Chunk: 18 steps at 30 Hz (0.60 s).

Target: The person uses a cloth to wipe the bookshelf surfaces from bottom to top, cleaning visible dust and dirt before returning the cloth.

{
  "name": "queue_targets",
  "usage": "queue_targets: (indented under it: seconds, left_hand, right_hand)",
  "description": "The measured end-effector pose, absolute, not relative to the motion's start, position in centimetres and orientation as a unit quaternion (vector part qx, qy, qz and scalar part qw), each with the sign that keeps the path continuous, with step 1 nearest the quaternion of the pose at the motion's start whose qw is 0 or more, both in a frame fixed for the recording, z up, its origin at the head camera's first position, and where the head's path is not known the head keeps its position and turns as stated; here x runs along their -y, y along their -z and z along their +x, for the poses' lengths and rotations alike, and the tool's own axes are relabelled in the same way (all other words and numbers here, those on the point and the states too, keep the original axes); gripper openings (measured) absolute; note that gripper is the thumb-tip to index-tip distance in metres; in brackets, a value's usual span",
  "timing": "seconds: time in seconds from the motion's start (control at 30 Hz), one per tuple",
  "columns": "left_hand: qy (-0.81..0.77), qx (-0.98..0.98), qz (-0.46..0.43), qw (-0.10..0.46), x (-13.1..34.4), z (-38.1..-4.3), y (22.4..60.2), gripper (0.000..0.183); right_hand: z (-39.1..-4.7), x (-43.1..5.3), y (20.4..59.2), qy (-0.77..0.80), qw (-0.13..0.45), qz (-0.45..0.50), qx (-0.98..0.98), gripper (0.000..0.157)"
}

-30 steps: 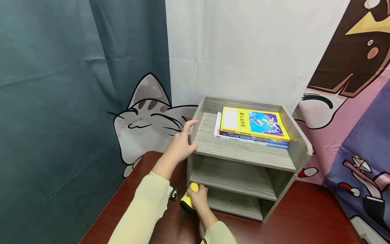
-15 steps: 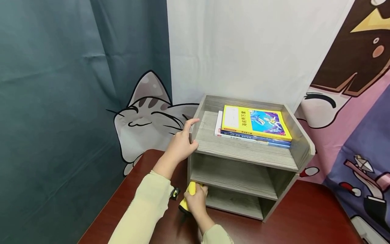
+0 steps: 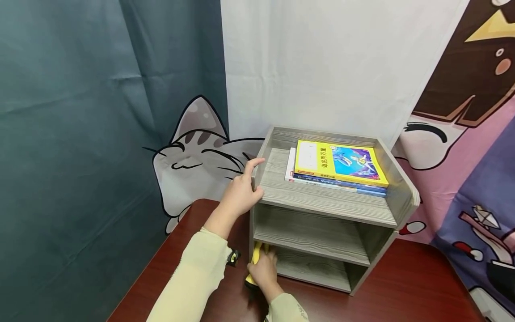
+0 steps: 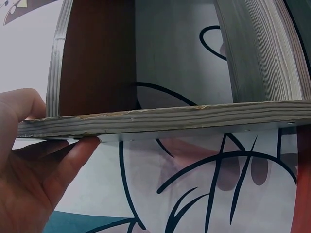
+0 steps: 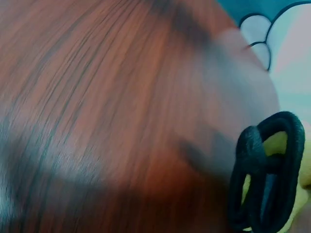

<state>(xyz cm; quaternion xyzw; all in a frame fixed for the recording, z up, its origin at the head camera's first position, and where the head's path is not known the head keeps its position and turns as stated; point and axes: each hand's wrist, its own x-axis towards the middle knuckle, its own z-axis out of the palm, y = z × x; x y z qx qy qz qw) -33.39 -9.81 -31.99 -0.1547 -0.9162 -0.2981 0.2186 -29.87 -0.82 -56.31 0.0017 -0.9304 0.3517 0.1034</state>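
A small grey wood-grain bookshelf (image 3: 322,197) with three levels stands on the table. My left hand (image 3: 240,190) grips the upper edge of its left side panel; in the left wrist view, the hand's (image 4: 43,174) fingers lie on both sides of the board (image 4: 194,116). Lower down, my right hand (image 3: 263,269) holds a folded yellow cloth (image 3: 255,255) against the shelf's lower left front edge. Its thick black edging shows in the right wrist view, where the cloth (image 5: 269,170) hangs at lower right. Part of the cloth is hidden behind my right fingers.
Several books (image 3: 339,163) lie stacked on the top level, a yellow one uppermost. The dark red-brown table (image 3: 386,295) has its left edge beside my left forearm. A white backdrop (image 3: 322,67) hangs behind the shelf, and a teal curtain (image 3: 80,156) hangs on the left.
My right hand has shifted slightly with the cloth along the shelf's lower left edge, and less yellow now shows. My left hand keeps its grip on the side panel.
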Motion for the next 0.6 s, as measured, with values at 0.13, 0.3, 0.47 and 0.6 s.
queue_targets:
  seconds: [0.13,0.3,0.47,0.6]
  left_hand:
    - [0.303,0.913,-0.159,0.221,9.6,-33.4,32.0,0.072]
    - [0.305,0.913,-0.157,0.222,9.6,-33.3,31.9,0.072]
    - [0.309,0.912,-0.160,0.219,9.5,-33.4,31.9,0.072]
    - [0.310,0.912,-0.156,0.219,9.8,-33.5,32.0,0.072]
  right_hand:
    - [-29.9,0.1,56.9,-0.279,0.096,0.025,0.955,0.045]
    - [-29.9,-0.5,56.9,-0.170,0.085,0.067,0.980,0.033]
    - [-30.0,-1.0,56.8,-0.121,0.088,0.072,0.986,0.046]
    - [-30.1,-1.8,57.0,-0.120,0.081,0.072,0.987,0.041]
